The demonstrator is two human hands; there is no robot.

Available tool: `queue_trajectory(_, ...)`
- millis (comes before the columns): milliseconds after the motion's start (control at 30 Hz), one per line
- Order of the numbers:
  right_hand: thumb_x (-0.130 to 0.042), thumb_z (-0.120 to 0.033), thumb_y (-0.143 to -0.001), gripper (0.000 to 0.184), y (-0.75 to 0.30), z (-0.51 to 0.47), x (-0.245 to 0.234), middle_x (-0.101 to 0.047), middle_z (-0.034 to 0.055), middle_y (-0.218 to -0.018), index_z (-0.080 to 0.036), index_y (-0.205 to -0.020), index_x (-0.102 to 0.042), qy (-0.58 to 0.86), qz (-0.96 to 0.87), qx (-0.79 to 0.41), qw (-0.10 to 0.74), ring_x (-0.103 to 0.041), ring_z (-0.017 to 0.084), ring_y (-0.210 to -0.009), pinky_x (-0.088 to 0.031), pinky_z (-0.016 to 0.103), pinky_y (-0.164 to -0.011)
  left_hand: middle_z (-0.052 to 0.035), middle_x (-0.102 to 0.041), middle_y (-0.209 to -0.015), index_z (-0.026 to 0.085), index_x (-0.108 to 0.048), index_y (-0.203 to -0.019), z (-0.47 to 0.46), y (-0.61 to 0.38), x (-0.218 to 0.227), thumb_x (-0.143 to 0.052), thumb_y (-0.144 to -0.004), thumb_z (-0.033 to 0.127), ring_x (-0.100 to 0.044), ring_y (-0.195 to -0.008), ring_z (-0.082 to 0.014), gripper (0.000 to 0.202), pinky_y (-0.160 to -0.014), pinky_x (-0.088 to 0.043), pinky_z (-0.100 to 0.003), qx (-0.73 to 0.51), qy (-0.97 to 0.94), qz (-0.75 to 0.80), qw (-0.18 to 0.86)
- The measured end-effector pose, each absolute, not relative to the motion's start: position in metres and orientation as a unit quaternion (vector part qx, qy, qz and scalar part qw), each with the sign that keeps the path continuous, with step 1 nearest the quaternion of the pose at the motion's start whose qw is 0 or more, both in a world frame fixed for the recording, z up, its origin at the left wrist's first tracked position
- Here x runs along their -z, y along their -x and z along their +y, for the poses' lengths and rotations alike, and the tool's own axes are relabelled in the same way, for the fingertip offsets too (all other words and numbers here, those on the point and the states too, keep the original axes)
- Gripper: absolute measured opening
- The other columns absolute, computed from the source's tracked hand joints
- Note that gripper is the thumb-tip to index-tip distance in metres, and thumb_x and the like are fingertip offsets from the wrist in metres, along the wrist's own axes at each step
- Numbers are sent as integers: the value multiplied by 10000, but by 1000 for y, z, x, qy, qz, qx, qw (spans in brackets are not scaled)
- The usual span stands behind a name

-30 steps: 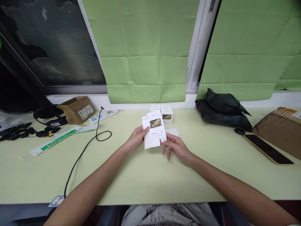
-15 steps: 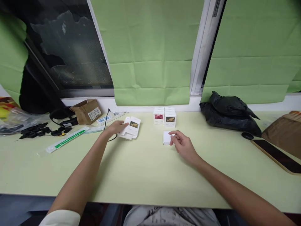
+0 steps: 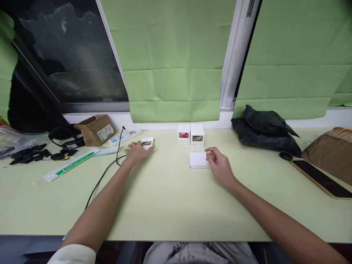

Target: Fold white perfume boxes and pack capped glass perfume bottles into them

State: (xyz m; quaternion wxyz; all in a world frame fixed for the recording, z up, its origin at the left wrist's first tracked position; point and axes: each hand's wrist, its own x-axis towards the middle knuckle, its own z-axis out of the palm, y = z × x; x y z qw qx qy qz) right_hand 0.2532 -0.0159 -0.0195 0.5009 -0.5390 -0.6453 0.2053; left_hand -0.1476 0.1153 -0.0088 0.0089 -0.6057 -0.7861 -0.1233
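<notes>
My left hand (image 3: 136,151) lies flat with fingers stretched over a flattened white carton (image 3: 147,142) with a yellow flower picture, left of centre on the pale green table (image 3: 170,198). My right hand (image 3: 219,165) rests at the right edge of a small stack of white flat cartons (image 3: 198,160), fingers curled on it. Behind them stand several small white boxes (image 3: 191,135) with flower pictures, near the wall.
A black cable (image 3: 106,170) runs by my left arm. A power strip (image 3: 121,138), a torn brown box (image 3: 95,129) and black parts (image 3: 30,154) lie at the left. A black bag (image 3: 264,128), a phone (image 3: 320,176) and a brown parcel (image 3: 330,152) lie at the right.
My left hand carried the printed carton from the centre out to the left and laid it flat on the table. My right hand settled on the white stack.
</notes>
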Motion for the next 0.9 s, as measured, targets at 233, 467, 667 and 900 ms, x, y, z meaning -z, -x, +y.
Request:
queue_trajectory(233,-511,-333,-985,235,-257,-5,30,-676,62,-1024,-245,-1156,-646,538,-683,-118,480,-572,252,-967,-474,385,-869,-231,-572,-1488,140,-531,-1457,115,137,19,-470,-926,606,-512,-1347,-439,709,-1123,-351,-575,150,639,-752,58)
queue_trajectory(467,-509,-324,-978,249,-266,6,41,-643,93,-1120,-239,-1182,-624,561,-684,-102,454,-534,289,-1092,-470,437,-956,-232,-587,-1455,196,-503,-1504,119,142,23,-279,-988,684,-536,-1322,-460,744,-1068,-406,-568,166,607,-775,51)
queue_trajectory(667,-511,-342,-973,270,-268,9,44,-627,111,-1156,-235,-1203,-604,570,-684,-104,442,-538,307,-1114,-460,471,-986,-313,-577,-1426,37,-431,-1513,120,146,22,-455,-908,695,-522,-1343,-471,894,-1113,-374,-540,171,567,-805,48)
queue_trajectory(900,-504,-360,-980,278,-267,6,41,-621,101,-1177,-243,-1221,-580,574,-686,-123,429,-539,302,-1150,-464,467,-1001,-324,-540,-1463,27,-468,-1477,119,157,21,-469,-875,709,-481,-1375,-477,910,-1128,-345,-534,164,553,-814,69)
